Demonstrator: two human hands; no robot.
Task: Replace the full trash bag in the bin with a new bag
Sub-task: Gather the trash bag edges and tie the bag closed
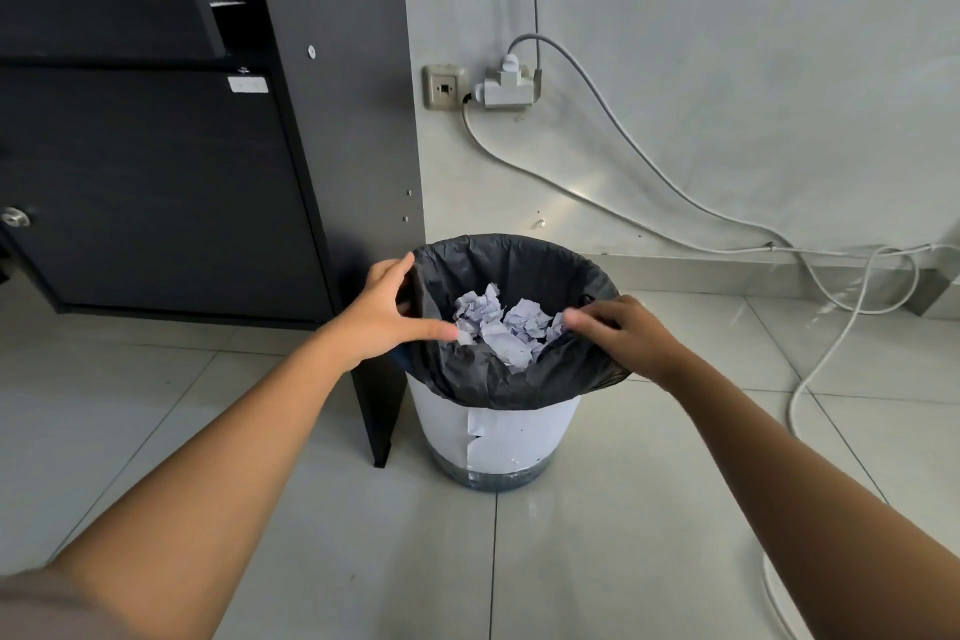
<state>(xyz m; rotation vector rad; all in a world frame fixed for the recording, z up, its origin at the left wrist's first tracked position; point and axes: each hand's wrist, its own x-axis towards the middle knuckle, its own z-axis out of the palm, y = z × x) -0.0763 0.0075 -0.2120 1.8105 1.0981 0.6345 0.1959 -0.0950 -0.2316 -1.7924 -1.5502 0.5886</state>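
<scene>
Black bag (519,270), full of paper (498,322), is still lining the bin (519,437) as left hand (384,317) and right hand (623,333) are pinching its side rims, replacement pending.

Around the bin (498,431): dark cabinet (337,172) panel just beside its left side, wall (727,68) close behind. Front and right open floor (623,535); white cable (791,413) lies well right.

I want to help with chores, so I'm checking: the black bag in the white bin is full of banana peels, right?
Not quite. The black bag in the white bin holds crumpled paper, not banana peels. The head view shows the pale, scrunched sheets piled inside the bag.
</scene>
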